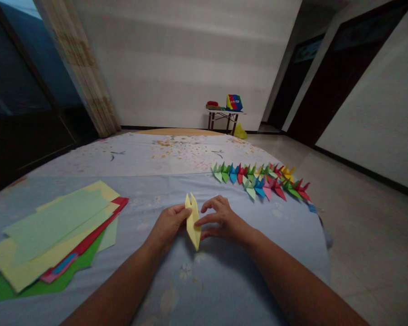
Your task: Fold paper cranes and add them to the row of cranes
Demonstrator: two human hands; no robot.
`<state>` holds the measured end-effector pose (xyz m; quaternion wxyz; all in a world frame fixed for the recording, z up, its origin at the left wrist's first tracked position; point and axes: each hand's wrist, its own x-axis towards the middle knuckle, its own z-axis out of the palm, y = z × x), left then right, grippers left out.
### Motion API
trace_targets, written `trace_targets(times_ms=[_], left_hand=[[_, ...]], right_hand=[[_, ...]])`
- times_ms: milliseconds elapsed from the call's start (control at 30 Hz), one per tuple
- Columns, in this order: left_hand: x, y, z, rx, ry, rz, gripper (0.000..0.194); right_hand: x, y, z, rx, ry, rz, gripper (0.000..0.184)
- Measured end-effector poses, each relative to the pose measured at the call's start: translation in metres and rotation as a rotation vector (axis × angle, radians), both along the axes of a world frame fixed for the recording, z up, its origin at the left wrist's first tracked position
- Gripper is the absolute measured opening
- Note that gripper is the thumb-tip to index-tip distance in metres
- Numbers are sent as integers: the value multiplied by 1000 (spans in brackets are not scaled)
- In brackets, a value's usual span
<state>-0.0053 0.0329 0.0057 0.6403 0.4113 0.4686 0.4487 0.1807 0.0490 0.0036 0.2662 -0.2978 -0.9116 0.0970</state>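
Left of the paper cranes (pixel 233 173), the left hand (pixel 172 222) pinches the folded yellow paper (pixel 194 230) while the right hand (pixel 226 222), loosely spread, touches it, seemingly mid-fold, the next move likely calling for careful creasing

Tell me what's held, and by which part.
The left grip holds the folded yellow paper by its left edge, above the middle; the right grip appears to touch its right side.
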Motion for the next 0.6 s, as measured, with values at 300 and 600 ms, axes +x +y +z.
trace_targets(times_ms=[300, 600], left_hand=[[0, 1, 0, 32, -13, -39, 36], [5, -3, 0, -9, -81, -6, 26]], right_hand=[[-4, -6, 5, 86, 83, -56, 15], [-13, -11, 8, 56, 79, -7, 14]])
